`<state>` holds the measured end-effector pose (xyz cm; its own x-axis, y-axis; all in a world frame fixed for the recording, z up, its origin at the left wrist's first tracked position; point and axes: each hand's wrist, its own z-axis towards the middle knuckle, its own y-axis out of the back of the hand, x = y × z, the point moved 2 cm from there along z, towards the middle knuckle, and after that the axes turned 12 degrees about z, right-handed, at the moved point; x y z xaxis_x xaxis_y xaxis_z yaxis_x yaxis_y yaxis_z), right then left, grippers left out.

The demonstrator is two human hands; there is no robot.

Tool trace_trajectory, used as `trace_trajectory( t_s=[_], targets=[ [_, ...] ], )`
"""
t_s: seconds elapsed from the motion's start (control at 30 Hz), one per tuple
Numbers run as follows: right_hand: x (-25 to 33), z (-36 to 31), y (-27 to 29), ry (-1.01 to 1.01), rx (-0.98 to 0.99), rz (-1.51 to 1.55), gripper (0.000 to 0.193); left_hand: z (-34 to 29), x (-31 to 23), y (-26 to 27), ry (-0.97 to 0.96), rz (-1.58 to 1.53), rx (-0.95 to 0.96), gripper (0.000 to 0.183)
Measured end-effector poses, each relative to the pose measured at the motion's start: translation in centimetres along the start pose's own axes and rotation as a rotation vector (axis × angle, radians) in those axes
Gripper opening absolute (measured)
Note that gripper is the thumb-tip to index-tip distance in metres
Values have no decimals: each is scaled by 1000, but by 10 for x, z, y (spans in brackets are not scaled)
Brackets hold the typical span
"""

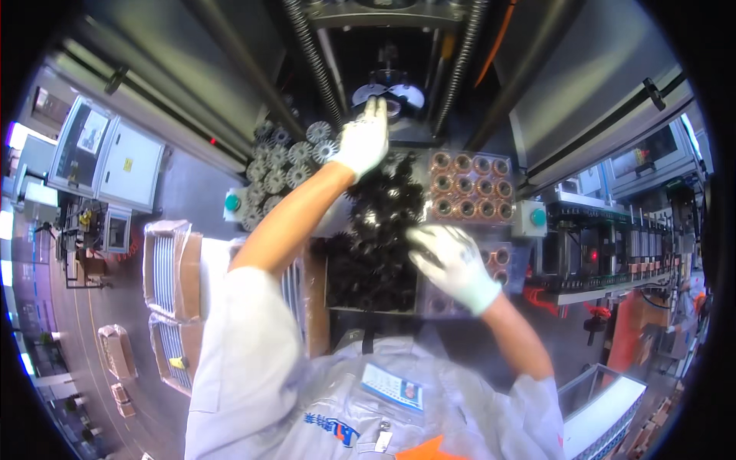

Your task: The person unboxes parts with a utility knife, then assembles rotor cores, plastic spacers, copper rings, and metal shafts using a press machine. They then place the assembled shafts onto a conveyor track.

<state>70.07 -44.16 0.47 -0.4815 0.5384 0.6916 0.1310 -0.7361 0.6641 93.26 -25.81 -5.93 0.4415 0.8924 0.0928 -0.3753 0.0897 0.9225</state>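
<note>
Left hand [363, 138], white-gloved, reaches forward into the machine bay, fingers stretched flat against a round silver-and-black part on the fixture [387, 98]; whether the grip is closed on that part or only pressing it, I cannot tell. Right hand [452, 264], also gloved, lies spread over the tray of black finned parts [376, 230] on the tabletop, fingers loose, apparently released rather than clenched, touching the pile's right edge. Judging by stock: the black tray looks well filled, so most pieces seem not yet handled. Silver finned discs [280, 165] sit grouped left of the bay; a tray of copper-wound rings [471, 186] sits right, near the right hand. Green push buttons [232, 202] flank the bay. Coiled hoses [310, 54] and guard rails crowd the opening around the left forearm. Wrapped stacks [170, 264] stand at left.
</note>
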Motion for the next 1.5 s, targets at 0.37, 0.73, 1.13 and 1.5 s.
trace_trajectory(
  t_s=[0.37, 0.73, 1.13, 1.5],
  targets=[
    [-48, 129, -116, 381, 491, -423, 9, -223, 160, 109, 396, -114, 44, 39],
    [12, 97, -218, 363, 469, -560, 12, -192, 83, 93, 41, -146, 108, 39],
    [-5, 104, -56, -167, 39, 578, 27, -188, 77, 84, -167, -25, -20, 38],
    [-97, 246, 52, -115, -459, 654, 35, -156, 67, 168, 203, -563, -104, 37]
  ],
)
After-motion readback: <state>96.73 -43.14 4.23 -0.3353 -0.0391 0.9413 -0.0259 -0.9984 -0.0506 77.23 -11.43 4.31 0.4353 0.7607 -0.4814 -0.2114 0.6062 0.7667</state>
